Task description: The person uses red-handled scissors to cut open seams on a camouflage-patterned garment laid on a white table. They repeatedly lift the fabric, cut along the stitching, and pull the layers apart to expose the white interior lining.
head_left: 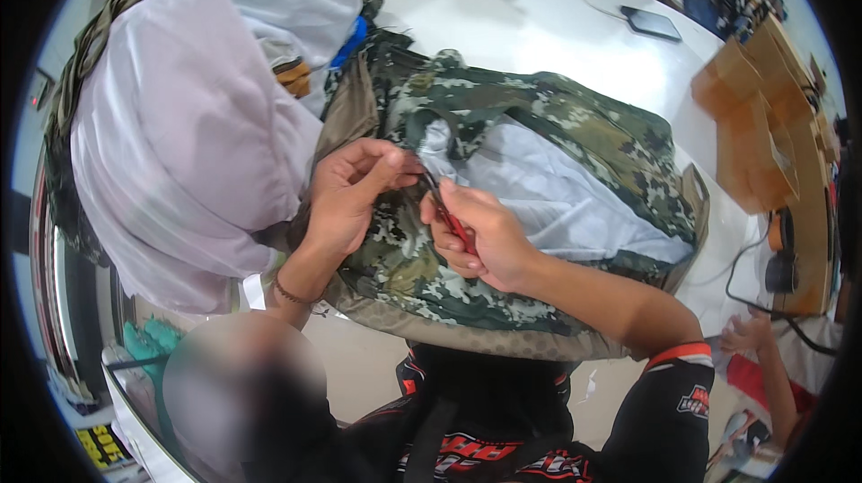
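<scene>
A camouflage garment [593,106] in green, brown and white lies across the table in front of me, its pale grey lining [539,182] showing at a dark-edged opening. My left hand [350,191] is over the garment's left part, thumb and fingers pinched together; what they hold is too small to make out. Gripped in my right hand [485,236] is a small red-handled cutting tool [455,226], apparently snips. Its dark tip points up toward my left fingertips, close beside the opening's edge.
A large heap of pale cloth [189,124] rises at the left. On the white table [539,7] lies a phone [651,23] with a cable. Cardboard boxes [750,119] stand at the right, near dark rolls [781,272]. Another person's hand [745,335] shows at lower right.
</scene>
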The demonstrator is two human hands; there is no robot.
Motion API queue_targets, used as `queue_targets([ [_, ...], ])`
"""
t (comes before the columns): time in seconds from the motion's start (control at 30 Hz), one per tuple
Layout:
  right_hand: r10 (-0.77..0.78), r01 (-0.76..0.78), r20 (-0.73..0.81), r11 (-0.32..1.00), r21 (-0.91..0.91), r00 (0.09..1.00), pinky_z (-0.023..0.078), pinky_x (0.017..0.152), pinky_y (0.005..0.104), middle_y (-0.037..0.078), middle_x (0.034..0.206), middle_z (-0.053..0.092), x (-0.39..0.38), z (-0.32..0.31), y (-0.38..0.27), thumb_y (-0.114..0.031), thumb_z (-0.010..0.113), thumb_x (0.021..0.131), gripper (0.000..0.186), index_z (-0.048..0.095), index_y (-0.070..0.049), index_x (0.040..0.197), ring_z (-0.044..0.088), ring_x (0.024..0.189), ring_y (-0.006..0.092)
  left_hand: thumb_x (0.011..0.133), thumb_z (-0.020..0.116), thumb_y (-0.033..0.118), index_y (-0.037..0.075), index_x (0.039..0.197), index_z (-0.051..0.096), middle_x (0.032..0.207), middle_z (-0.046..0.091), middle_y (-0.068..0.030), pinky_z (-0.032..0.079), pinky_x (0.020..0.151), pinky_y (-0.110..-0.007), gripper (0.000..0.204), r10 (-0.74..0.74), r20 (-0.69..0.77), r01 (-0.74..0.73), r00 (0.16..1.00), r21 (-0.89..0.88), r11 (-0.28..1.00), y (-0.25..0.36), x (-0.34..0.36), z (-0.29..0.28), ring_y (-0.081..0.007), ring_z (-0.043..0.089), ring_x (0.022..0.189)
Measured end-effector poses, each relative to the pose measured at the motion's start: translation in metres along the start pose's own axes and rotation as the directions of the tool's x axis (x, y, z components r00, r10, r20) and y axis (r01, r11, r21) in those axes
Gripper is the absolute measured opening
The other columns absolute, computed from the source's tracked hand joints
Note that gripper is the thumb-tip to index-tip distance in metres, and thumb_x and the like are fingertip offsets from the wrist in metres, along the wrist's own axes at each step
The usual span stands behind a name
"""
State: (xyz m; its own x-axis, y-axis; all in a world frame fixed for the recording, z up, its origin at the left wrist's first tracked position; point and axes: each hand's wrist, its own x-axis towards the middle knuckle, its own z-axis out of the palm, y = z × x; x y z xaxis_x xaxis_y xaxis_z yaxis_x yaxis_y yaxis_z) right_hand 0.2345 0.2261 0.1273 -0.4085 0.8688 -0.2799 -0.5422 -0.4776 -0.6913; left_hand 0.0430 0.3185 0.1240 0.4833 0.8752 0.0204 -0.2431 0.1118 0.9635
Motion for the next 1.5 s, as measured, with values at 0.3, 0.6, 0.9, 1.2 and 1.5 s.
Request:
queue_targets([
  [0.3, -0.05, 0.049, -0.001, 0.992, -0.113, 0.999, 0.027, 0.042, 0.0236, -0.002, 0.067, 0.044, 0.011, 0.006, -0.003, -0.048, 0.038, 0.113, 0.043, 0.054, -0.008, 0.104, 0.035, 0.046, 0.0067, 0.1, 0.072, 0.013, 0.002, 0.104, 0.069, 0.101, 0.073, -0.0063, 0.055, 0.088, -0.03, 0.012, -0.048, 0.0, 0.048, 0.999, 0.016, 0.999, 0.002, -0.002, 0.005, -0.0129, 0.068, 0.092],
  [0.6, -0.088, 0.089, 0.018, 0.995, -0.036, 0.996, 0.03, 0.047, 0.0235, -0.001, 0.074, 0.044, 0.013, 0.001, 0.003, -0.05, 0.035, 0.113, 0.042, 0.05, -0.011, 0.106, 0.036, 0.051, 0.0076, 0.102, 0.07, 0.018, 0.004, 0.104, 0.067, 0.101, 0.072, -0.0028, 0.054, 0.091, -0.029, 0.014, -0.012, 0.067, 0.015, 0.998, -0.038, 0.999, 0.001, 0.0, 0.003, -0.0094, 0.066, 0.094],
  [0.9, -0.098, 0.1, 0.061, 0.994, -0.04, 0.993, 0.03, 0.049, 0.0229, -0.001, 0.074, 0.042, 0.015, 0.001, 0.002, -0.054, 0.035, 0.112, 0.044, 0.048, -0.012, 0.105, 0.035, 0.054, 0.0074, 0.102, 0.07, 0.018, 0.002, 0.105, 0.067, 0.104, 0.073, -0.0049, 0.054, 0.091, -0.029, 0.016, 0.022, 0.089, -0.02, 0.996, -0.034, 0.999, -0.001, 0.0, 0.005, -0.0097, 0.067, 0.095],
  [1.2, -0.162, 0.169, 0.113, 0.984, -0.061, 0.98, 0.026, 0.045, 0.0243, 0.0, 0.07, 0.038, 0.02, -0.003, 0.006, -0.054, 0.034, 0.111, 0.044, 0.043, -0.012, 0.099, 0.03, 0.049, 0.0087, 0.104, 0.067, 0.017, 0.003, 0.102, 0.064, 0.102, 0.073, -0.0064, 0.052, 0.093, -0.029, 0.015, 0.049, 0.127, -0.051, 0.991, 0.017, 0.999, 0.001, -0.001, 0.005, -0.0108, 0.066, 0.095],
  [1.5, -0.111, 0.102, 0.138, 0.992, 0.068, 0.984, 0.025, 0.045, 0.0222, -0.001, 0.07, 0.038, 0.016, -0.005, 0.002, -0.057, 0.035, 0.11, 0.047, 0.046, -0.012, 0.1, 0.031, 0.049, 0.0071, 0.103, 0.067, 0.018, 0.003, 0.104, 0.064, 0.113, 0.074, -0.0121, 0.053, 0.097, -0.033, 0.015, 0.058, 0.158, -0.064, 0.986, 0.033, 0.997, 0.003, 0.001, 0.003, -0.0163, 0.067, 0.11],
])
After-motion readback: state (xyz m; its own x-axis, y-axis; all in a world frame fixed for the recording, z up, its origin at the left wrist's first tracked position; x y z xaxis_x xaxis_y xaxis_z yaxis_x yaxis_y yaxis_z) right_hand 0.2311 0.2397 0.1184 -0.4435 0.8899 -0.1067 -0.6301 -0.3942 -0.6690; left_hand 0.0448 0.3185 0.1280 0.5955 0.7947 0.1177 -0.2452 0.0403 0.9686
